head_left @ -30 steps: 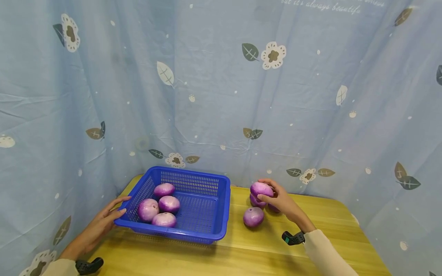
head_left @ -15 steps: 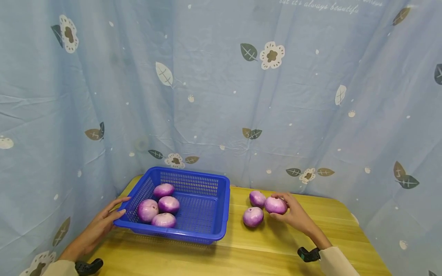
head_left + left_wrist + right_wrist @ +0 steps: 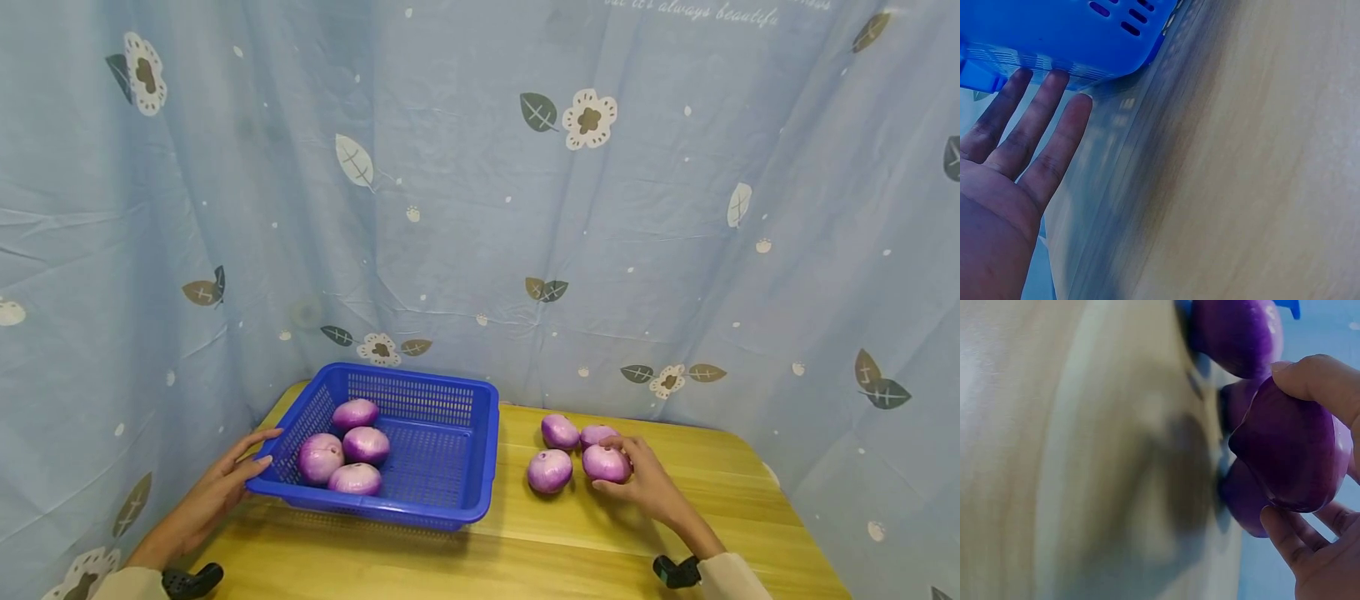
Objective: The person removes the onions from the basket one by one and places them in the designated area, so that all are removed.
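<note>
My right hand (image 3: pixel 648 487) grips a red onion (image 3: pixel 605 464) between thumb and fingers. In the right wrist view this held onion (image 3: pixel 1294 447) appears raised off the table, nearer than the others. Just behind it sits another onion (image 3: pixel 597 433), partly covered by the held one. Two more onions, a farther one (image 3: pixel 559 432) and a nearer one (image 3: pixel 550 472), lie to its left. My left hand (image 3: pixel 217 487) touches the left rim of a blue plastic basket (image 3: pixel 492 450); in the left wrist view its fingers (image 3: pixel 1054 153) are straight, tips by the basket's outer wall.
Several red onions (image 3: pixel 365 446) are clustered in the left half of the basket. The wooden table (image 3: pixel 540 558) has rounded far corners. A blue patterned curtain (image 3: pixel 465 208) hangs close behind and along both sides.
The right hand has carried its onion rightward and nearer, from above the far-left onion to in front of the one behind, now visible again. Left hand and basket have stayed put.
</note>
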`<state>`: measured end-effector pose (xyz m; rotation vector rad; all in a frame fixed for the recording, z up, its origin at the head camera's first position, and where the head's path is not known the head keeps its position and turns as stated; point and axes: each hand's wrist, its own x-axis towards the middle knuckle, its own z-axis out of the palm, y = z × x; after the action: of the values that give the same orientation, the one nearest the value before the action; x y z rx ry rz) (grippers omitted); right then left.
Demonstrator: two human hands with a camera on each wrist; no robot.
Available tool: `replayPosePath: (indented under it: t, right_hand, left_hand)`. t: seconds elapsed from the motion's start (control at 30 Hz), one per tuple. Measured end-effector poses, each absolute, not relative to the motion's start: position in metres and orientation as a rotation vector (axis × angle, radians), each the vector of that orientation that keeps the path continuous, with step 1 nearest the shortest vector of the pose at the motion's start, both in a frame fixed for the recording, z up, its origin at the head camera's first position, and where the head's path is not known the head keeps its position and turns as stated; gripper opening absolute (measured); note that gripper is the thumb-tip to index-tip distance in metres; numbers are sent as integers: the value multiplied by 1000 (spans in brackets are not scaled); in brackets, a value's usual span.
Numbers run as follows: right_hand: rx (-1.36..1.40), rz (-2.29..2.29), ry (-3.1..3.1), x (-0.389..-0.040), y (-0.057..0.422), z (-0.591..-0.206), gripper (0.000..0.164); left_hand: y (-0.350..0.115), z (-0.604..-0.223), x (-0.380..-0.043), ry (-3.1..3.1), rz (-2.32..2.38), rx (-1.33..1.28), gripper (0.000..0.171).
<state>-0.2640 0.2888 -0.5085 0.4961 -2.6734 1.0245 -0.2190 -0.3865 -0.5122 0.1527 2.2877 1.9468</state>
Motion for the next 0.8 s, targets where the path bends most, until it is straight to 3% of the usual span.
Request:
replayPosePath:
  t: [0.8]
  right_hand:
    - [462, 968, -2716, -261, 280, -526, 69]
  left_hand:
    - [-387, -513, -219, 2279, 1955, 158, 56]
